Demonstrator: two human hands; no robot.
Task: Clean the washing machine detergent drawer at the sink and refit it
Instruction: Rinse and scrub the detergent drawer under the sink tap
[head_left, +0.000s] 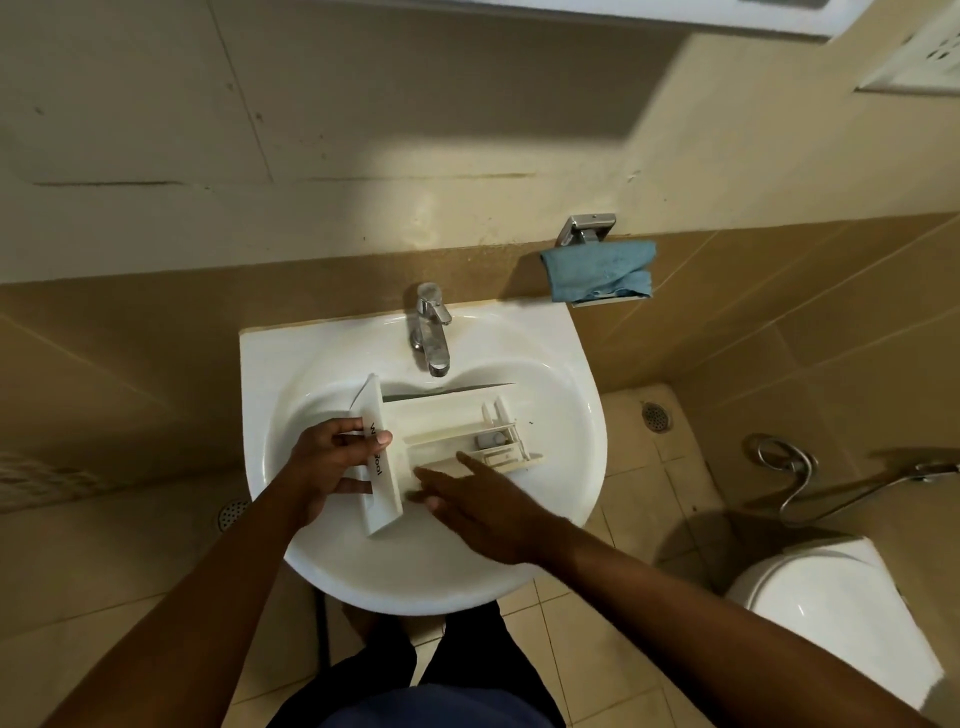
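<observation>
The sink (426, 566) fills the middle of your view, its back edge against the tiled wall and its front rim over your legs. There is bare basin in front of and to the right of your hands. The toilet (810, 597) stands low to your right, cut off by the frame's edge.

The drawer (447, 415) lies across the bowl under the tap (430, 327), front panel to your left and compartments to the right. Its far end stops short of the bowl's right wall.

Your left hand (324, 467) grips the front panel, thumb across its face and fingers curled behind. Your right hand (483, 512) is flat, fingers straight and spread, the tips at the drawer's near side. It covers part of that side.

A blue cloth (597, 270) hangs on a wall holder right of the tap.

Your thumb hides the middle of the panel's black lettering; only "W" and "ool" can be read.
</observation>
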